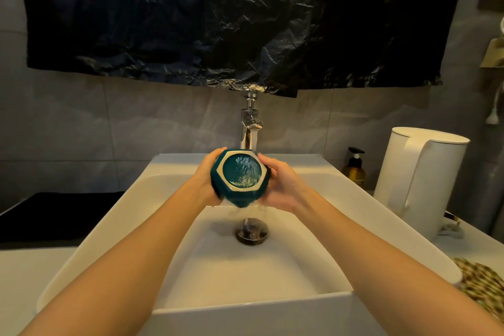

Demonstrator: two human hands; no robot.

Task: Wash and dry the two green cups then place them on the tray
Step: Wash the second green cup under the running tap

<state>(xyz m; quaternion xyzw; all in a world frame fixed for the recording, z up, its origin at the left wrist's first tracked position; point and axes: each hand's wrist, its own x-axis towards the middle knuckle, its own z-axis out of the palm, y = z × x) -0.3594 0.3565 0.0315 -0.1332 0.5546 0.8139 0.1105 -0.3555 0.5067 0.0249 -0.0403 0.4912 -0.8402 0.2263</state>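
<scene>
A dark green faceted cup (240,194) with a pale hexagonal rim is held over the white sink (114,226), right under the chrome tap (249,128). Its mouth is tilted toward me and water swirls inside, spilling over its lower edge toward the drain (251,232). My left hand (208,180) grips the cup's left side. My right hand (281,185) grips its right side. Only this one cup is in view.
A white electric kettle (417,180) stands on the counter at the right, with an amber pump bottle (354,169) behind it. A woven mat (482,281) lies at the near right. A dark slab (54,213) covers the counter at the left. Black plastic sheeting (231,16) hangs above the tap.
</scene>
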